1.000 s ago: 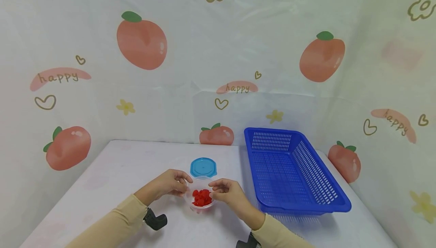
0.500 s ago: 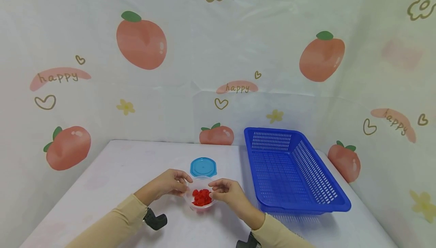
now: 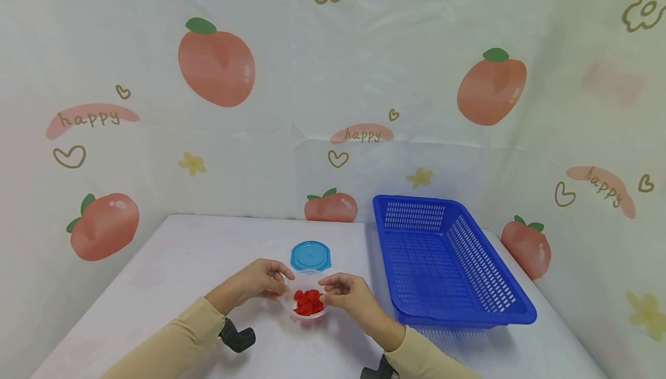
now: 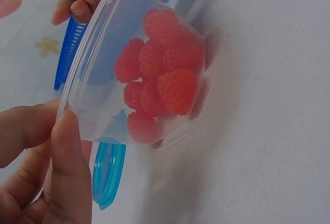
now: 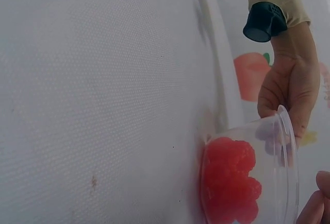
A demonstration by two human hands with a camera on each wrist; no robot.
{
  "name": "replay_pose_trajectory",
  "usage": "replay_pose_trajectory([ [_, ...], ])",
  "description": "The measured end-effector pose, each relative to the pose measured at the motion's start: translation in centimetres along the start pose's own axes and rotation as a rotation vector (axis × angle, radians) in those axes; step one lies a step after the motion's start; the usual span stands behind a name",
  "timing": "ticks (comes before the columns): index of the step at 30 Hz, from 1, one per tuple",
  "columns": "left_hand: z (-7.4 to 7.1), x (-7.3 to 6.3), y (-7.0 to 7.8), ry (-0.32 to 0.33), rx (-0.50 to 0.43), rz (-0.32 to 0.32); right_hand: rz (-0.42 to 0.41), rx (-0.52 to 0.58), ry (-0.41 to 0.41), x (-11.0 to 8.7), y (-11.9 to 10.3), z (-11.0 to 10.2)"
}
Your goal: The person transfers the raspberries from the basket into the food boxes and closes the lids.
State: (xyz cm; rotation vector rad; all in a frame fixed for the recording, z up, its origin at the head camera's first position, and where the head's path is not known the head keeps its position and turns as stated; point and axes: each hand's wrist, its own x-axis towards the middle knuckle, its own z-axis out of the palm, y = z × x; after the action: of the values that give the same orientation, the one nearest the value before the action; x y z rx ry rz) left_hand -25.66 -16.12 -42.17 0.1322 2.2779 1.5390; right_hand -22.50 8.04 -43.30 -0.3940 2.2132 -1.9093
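A clear round plastic tub [image 3: 308, 280] stands upright on the white table, several red raspberries [image 3: 309, 303] piled at its bottom. My left hand [image 3: 262, 278] pinches the tub's rim from the left, and the left wrist view shows its thumb [image 4: 68, 152] along the outside of the wall. On the opposite side my right hand [image 3: 350, 298] grips the rim with bent fingers. Only a few of its fingertips [image 5: 315, 208] appear at the corner of the right wrist view; the rest is out of frame. Just behind the tub a blue lid [image 3: 310, 256] lies flat.
To the right of my right hand stands a large blue slotted basket [image 3: 432, 269] with nothing in it. A white cloth printed with peaches [image 3: 217, 69] hangs behind the table. Black wrist cameras [image 3: 237, 336] sit below both sleeves.
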Motion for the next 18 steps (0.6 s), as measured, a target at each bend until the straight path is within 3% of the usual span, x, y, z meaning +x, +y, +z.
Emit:
replay_pose_trajectory([
  [9, -0.2, -0.2, -0.1, -0.034, -0.027, -0.004, 0.019, 0.004, 0.018, 0.0, -0.1, 0.0],
  [18, -0.6, -0.9, 0.4, -0.090, 0.022, -0.002, 0.032, 0.020, 0.013, -0.7, -1.8, -0.2],
])
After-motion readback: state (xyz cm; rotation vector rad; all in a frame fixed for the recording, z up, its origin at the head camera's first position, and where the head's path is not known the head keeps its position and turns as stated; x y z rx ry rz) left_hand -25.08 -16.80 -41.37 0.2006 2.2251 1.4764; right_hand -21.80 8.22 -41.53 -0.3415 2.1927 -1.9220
